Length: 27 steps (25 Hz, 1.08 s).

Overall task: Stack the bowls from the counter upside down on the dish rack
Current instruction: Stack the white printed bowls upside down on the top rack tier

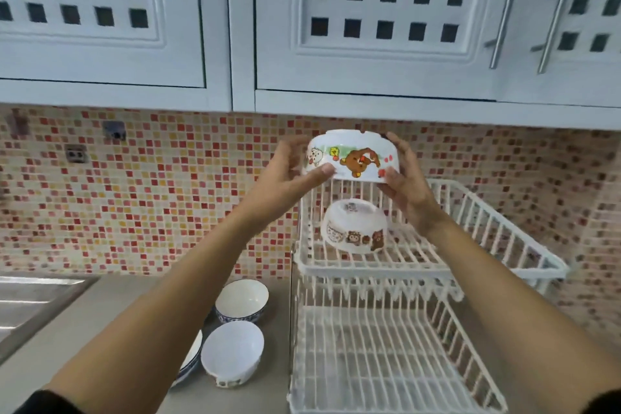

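Bare forearms w/ black sleeves pushed up near elbows, left hand (289,168) & right hand (408,188) ungloved.

Both bare forearms are reaching up and forward, converging toward the middle of the view, with dark sleeve edges showing at the bottom corners. The left hand (289,168) is curling its grip inward, thumb toward the camera and fingers behind. The right hand (408,183) is mirroring it opposite, palm facing left, wrist bent slightly back.
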Tool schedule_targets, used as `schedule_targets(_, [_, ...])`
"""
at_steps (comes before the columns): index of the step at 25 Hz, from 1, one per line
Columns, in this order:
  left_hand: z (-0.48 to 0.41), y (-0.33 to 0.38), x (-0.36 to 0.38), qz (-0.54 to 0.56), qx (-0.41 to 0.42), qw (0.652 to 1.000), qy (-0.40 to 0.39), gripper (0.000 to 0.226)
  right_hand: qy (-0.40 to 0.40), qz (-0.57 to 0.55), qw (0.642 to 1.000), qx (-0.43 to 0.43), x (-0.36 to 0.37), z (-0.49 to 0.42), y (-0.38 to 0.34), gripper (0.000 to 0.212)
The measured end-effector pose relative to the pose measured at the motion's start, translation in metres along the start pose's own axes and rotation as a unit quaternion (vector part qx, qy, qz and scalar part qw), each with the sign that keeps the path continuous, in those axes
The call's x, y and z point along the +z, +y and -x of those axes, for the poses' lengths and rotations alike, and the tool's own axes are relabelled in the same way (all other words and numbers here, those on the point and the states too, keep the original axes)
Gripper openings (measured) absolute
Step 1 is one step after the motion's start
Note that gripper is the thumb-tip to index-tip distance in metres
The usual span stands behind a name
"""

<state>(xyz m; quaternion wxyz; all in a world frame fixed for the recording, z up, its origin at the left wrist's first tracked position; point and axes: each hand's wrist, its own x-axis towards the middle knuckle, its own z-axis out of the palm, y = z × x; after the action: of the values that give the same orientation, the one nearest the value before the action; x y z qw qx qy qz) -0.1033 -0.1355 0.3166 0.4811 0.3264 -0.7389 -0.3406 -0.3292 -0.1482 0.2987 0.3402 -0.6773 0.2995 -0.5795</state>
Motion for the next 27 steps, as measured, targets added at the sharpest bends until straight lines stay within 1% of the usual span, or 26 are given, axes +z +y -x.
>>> schedule_targets(1, [-0.009,-0.003,0.005,-0.001,-0.018,0.999,-0.04,0.076,-0.009,0.004,1.0,0.001,-0.011,-0.001,0.003,0.078])
schedule_targets(2, [-0.018,-0.007,0.009,0.002,-0.031,0.997,-0.07,0.079,-0.019,0.011,1.0,0.003,-0.021,-0.003,0.006,0.08])
schedule_targets(4, [-0.033,-0.017,0.018,0.017,-0.039,0.995,-0.088,0.076,-0.044,0.056,0.997,0.018,-0.039,-0.007,0.014,0.089])
schedule_targets(5, [-0.038,-0.021,0.022,0.022,-0.038,0.996,-0.084,0.073,-0.052,0.115,0.992,0.03,-0.049,-0.01,0.017,0.091])
schedule_targets(7, [-0.049,-0.033,0.03,0.007,-0.038,0.996,-0.078,0.072,-0.051,0.258,0.963,0.055,-0.066,-0.015,0.027,0.094])
schedule_targets(8, [-0.053,-0.04,0.033,-0.014,-0.04,0.996,-0.076,0.072,-0.059,0.295,0.952,0.06,-0.072,-0.017,0.032,0.097])
schedule_targets(12, [-0.07,-0.063,0.047,-0.115,-0.068,0.987,-0.089,0.077,-0.134,0.34,0.927,0.08,-0.091,-0.027,0.055,0.098])
schedule_targets(14, [-0.079,-0.074,0.053,-0.219,-0.077,0.969,-0.088,0.089,-0.169,0.391,0.9,0.089,-0.098,-0.034,0.064,0.097])
schedule_targets(16, [-0.084,-0.082,0.059,-0.286,-0.086,0.949,-0.1,0.1,-0.194,0.436,0.875,0.079,-0.1,-0.039,0.073,0.093])
schedule_targets(18, [-0.087,-0.087,0.063,-0.308,-0.104,0.938,-0.123,0.104,-0.21,0.457,0.861,0.079,-0.098,-0.038,0.079,0.091])
schedule_targets(21, [-0.087,-0.088,0.066,-0.348,-0.128,0.916,-0.153,0.097,-0.232,0.466,0.848,0.099,-0.096,-0.034,0.083,0.087])
schedule_targets(25, [-0.088,-0.09,0.071,-0.381,-0.141,0.896,-0.181,0.092,-0.25,0.484,0.83,0.124,-0.093,-0.031,0.083,0.087])
schedule_targets(27, [-0.086,-0.089,0.072,-0.398,-0.144,0.886,-0.188,0.095,-0.253,0.499,0.818,0.132,-0.089,-0.029,0.082,0.088])
